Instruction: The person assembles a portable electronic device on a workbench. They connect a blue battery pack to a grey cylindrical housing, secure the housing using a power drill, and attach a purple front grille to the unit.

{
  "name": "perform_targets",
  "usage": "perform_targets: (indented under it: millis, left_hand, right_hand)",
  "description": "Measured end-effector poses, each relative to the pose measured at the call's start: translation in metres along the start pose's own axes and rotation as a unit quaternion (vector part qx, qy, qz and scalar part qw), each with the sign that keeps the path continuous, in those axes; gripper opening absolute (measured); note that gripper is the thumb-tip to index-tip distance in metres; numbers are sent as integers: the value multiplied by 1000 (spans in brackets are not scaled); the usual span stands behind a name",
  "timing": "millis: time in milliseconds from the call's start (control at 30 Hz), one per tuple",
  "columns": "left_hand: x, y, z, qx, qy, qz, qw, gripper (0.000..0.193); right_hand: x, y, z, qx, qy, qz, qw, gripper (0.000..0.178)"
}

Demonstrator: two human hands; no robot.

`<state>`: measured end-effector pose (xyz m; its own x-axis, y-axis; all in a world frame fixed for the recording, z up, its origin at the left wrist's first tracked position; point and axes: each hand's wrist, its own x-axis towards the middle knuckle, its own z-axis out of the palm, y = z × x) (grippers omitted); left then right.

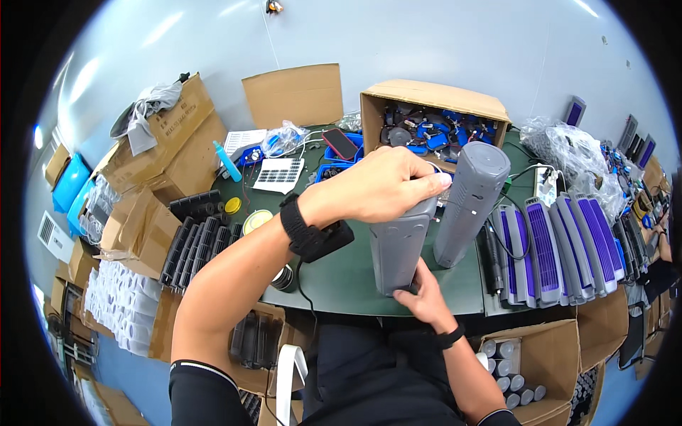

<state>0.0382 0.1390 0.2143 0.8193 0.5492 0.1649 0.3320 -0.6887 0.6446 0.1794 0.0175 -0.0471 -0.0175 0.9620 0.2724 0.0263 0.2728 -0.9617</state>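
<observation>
Far left, a bunch of black slatted parts are lying on the green tabletop. Going right, the person's left hand is arching over the top of a grey tower; the thumb is sticking out to the right and the other fingers are mostly hiding, so I can't tell if they're pinching anything. The tower is hanging around the near edge of the tabletop, long axis running roughly upright, one end pointing up under that palm, the other down. Can't tell if it's resting its weight there. It's looking like hollow plastic to me: probably stiff, lightish, kinda slick, easy to scuff. I'd be grabbing low on the sides and steadying the top. The right hand is pretty much doing the low part, thumb and fingers pinching the bottom right corner. Just beside it, a second grey tower is standing upright, then purple-and-grey panels are lining up.
</observation>
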Motion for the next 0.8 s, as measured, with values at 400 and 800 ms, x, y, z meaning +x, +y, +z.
perform_targets:
  millis: [400, 800]
  left_hand:
    - [-12, 2, 6, 126, 68, 44, 989, 48]
    - [-82, -47, 52, -309, 218, -2, 926, 120]
  right_hand:
    - [0, -4, 64, -195, 233, -43, 952, 134]
    - [-7, -34, 53, -139, 137, 63, 979, 113]
